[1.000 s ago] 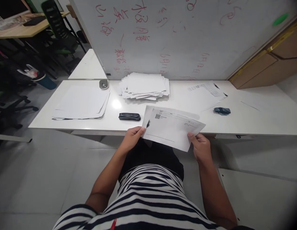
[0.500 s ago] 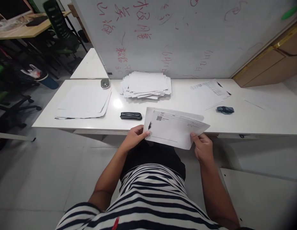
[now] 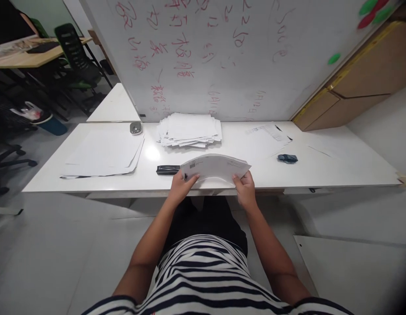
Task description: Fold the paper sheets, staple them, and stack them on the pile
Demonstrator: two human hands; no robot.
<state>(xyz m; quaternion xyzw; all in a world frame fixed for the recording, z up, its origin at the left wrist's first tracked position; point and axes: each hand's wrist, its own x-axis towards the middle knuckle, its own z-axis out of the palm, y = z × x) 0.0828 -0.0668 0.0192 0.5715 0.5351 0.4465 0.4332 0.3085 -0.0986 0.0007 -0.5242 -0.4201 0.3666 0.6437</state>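
Note:
Printed paper sheets (image 3: 216, 166) arch upward between my two hands, just over the table's front edge. My left hand (image 3: 183, 186) pinches their left end, thumb on the near face. At the right end my right hand (image 3: 244, 187) grips them the same way. The lower part of the print is hard to read at this angle. Just left of the sheets lies a black stapler (image 3: 168, 169), its right end hidden behind them. Behind them sits a thick, uneven stack of paper (image 3: 191, 129).
On the white table (image 3: 150, 183) are loose sheets (image 3: 98, 151) at left, a small grey round-cornered device (image 3: 136, 127), more printed sheets (image 3: 268, 135) and a dark blue object (image 3: 287, 158) at right. A whiteboard (image 3: 203, 65) stands behind; cardboard boxes (image 3: 353, 92) lean at right.
The sheets went from nearly flat to bowed upward, and my hands came closer together. My right hand moved left. The camera view shifted too, showing more of the whiteboard.

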